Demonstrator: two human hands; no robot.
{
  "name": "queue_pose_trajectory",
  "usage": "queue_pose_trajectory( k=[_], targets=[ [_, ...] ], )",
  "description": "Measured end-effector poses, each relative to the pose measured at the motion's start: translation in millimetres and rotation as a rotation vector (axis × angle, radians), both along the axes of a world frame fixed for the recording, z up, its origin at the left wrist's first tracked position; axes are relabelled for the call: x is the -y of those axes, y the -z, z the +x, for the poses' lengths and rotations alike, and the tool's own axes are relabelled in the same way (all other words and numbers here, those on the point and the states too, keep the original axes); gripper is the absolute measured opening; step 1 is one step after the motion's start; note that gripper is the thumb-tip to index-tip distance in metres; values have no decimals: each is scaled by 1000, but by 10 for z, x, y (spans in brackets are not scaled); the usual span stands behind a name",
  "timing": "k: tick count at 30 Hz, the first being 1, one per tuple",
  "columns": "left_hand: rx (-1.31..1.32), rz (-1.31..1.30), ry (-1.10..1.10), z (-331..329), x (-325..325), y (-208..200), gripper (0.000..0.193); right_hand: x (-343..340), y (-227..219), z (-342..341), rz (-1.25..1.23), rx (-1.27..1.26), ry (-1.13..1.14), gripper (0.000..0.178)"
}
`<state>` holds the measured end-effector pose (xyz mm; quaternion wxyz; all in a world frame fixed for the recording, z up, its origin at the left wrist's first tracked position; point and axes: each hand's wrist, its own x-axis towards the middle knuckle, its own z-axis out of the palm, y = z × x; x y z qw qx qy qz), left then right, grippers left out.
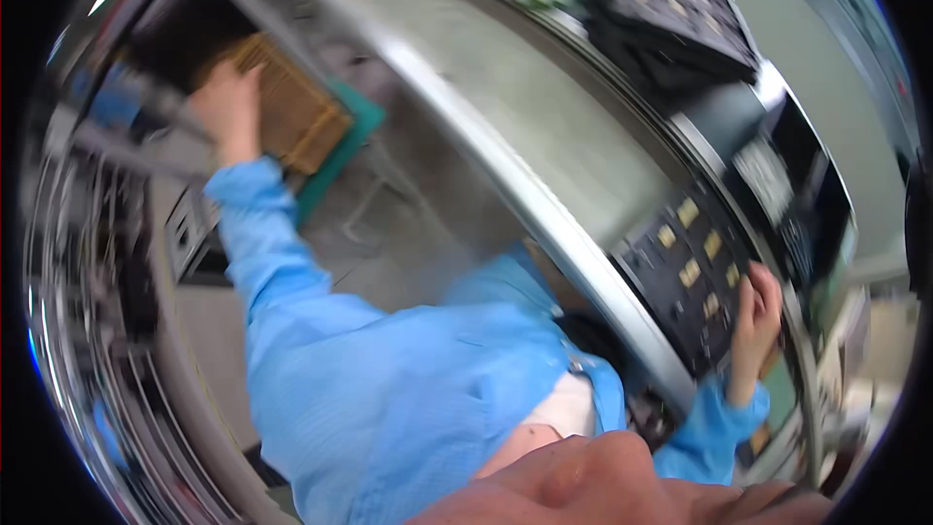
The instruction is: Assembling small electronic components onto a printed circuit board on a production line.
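Observation:
At the upper left, my left hand (pixel 229 109) reaches out and grips the near edge of a brown ridged panel (pixel 301 109), its fingers partly smeared by motion. Under the panel shows a green board (pixel 358 126). On the right, my right hand (pixel 758 316) is closed at the edge of a black tray (pixel 661 297), thumb and fingers bent against its rim. Several small yellowish pieces (pixel 690 273) sit in rows in that tray, which lies on the conveyor-like bench.
A long metal rail (pixel 466 131) edges the pale bench surface (pixel 573 126). Another black tray (pixel 680 10) with pieces stands beyond it. A metal rack (pixel 107 282) is at the left, and a dark box (pixel 199 233) stands below my left arm.

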<state>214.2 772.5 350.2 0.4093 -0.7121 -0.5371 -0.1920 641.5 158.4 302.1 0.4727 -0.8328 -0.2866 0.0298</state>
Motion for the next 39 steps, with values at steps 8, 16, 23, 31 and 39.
queue_pose_trajectory(
  k=[8, 16, 23, 31, 39],
  targets=[
    [-317, 398, 159, -294, 172, 5, 14, -471, -32, 9, -130, 207, 12, 20],
    [76, 400, 1079, 1253, 1739, 70, 14, -646, -205, -92, 95, -228, -159, 29],
    [-99, 157, 1873, 3023, 2888, 342, 20, -935, -145, 239, 448, -983, -383, 40],
    [-68, -394, 2107, 3649, 3049, 605, 29, -356, 454, 1016, 400, -807, -167, 41],
    [136, -306, 1962, 3647, 2634, 661, 25, -354, 288, 1509, -171, -469, -423, 30]
  ],
)
